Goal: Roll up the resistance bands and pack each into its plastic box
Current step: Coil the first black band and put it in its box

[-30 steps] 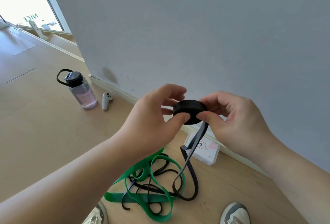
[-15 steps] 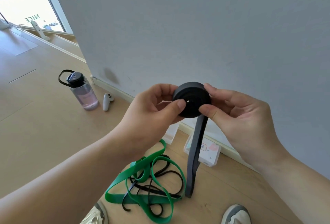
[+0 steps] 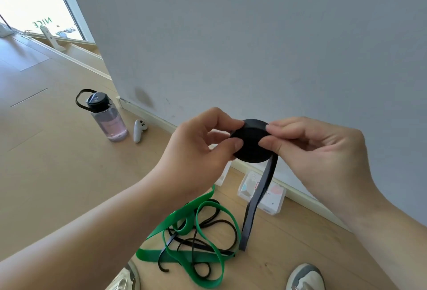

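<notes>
Both hands hold a black flat rubber resistance band, wound into a disc-shaped coil [image 3: 250,148], in the air in front of a grey wall [image 3: 254,35]. The left hand [image 3: 196,148] pinches the coil's left edge; its grip is thumb below, fingers curled above. The right hand [image 3: 323,151] pinches the right edge, with its thumb lying on the coil's face. Half a second earlier the coil was slightly higher, and the left thumb lay nearer its centre. The band's unwound tail [image 3: 256,202] hangs straight to the wooden floor [image 3: 57,174], whereas a second earlier it looped among the loose bands. A wide green flat band [image 3: 208,232] and a thin black band [image 3: 215,239] lie tangled below. A clear rectangular plastic box [image 3: 273,197] lies by the skirting. A clear water bottle with a black lid [image 3: 108,118] and a white handheld controller [image 3: 139,130] are unchanged.
</notes>
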Action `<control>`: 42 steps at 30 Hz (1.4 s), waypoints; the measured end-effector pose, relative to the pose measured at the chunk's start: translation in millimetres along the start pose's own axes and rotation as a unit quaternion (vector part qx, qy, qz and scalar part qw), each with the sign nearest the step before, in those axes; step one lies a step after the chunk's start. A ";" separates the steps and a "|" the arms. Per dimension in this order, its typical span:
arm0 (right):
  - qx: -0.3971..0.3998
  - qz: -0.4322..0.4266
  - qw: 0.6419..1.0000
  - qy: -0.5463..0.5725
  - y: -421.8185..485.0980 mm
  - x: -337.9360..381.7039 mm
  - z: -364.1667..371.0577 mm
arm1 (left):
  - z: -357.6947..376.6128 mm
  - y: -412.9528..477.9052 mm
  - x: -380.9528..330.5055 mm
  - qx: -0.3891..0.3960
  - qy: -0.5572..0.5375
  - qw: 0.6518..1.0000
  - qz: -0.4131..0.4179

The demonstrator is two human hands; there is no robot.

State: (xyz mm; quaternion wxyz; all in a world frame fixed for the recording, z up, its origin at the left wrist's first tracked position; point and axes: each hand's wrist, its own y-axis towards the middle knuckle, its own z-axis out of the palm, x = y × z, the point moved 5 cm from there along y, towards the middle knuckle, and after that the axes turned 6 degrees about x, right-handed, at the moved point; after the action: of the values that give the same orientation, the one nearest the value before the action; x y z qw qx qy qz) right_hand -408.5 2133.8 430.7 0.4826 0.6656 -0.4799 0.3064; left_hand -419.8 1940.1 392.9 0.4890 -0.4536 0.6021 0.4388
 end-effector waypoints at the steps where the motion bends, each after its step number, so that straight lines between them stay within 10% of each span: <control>1: -0.019 0.020 0.999 0.023 0.1 -1.2 -1.9 | 0.8 -0.4 0.3 -0.006 -0.045 0.999 -0.013; 7: -0.008 0.056 0.997 0.060 4.5 -6.8 -1.6 | 6.8 -0.1 1.9 -0.031 -0.178 0.983 -0.041; 16: 0.085 -0.078 0.984 -0.137 3.0 1.4 6.2 | 12.3 -1.0 -10.3 0.044 0.216 0.962 0.158; 22: 0.054 0.078 0.995 0.000 8.0 -6.1 -1.3 | -0.5 5.3 -3.2 -0.018 0.061 0.997 0.041; 28: 0.008 0.041 0.999 0.029 8.1 1.8 -2.4 | 8.9 4.1 5.5 -0.028 -0.208 0.975 -0.075; 34: 0.048 0.025 0.995 -0.081 8.2 1.9 3.3 | 7.2 3.8 -8.7 0.010 0.254 0.959 0.127; 42: 0.012 0.046 0.999 -0.003 9.5 -3.2 0.0 | -0.4 5.4 -8.4 -0.019 0.110 0.992 0.052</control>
State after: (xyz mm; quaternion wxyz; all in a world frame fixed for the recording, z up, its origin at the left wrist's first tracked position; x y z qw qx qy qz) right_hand -418.5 2134.2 431.2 0.4586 0.6495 -0.5077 0.3317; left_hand -424.2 1941.8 401.7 0.3880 -0.4766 0.6663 0.4223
